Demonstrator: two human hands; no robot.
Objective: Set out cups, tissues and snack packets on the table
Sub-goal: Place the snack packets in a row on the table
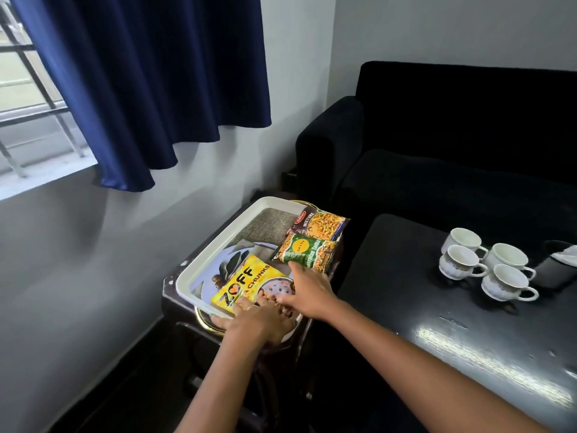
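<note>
Both hands are at the white tray [218, 245], which sits on a small dark stand just left of the black bench [468, 323]. Left hand [259, 323] is at the tray's near edge, fingers [242, 309] spread flat over the near end of the yellow packet [246, 284], pressing not pinching. Right hand [307, 287] lies beside it, fingers stretched toward the green packet [304, 250], tips touching its near edge; no clear grip yet. Third packet, the red-and-yellow one [321, 225], lies at the tray's far right corner, partly over the rim. On the bench, well right of the tray: four white cups [487, 265] clustered, w/ a dark tissue holder [559, 264] just beyond them, so cups & tissues look done, packets left. Risks, as I judge: slick packets could slip from a flat-fingered lift; dragging the green one may nudge the overhanging packet off the rim; leaning on the near edge might tip the tray.
</note>
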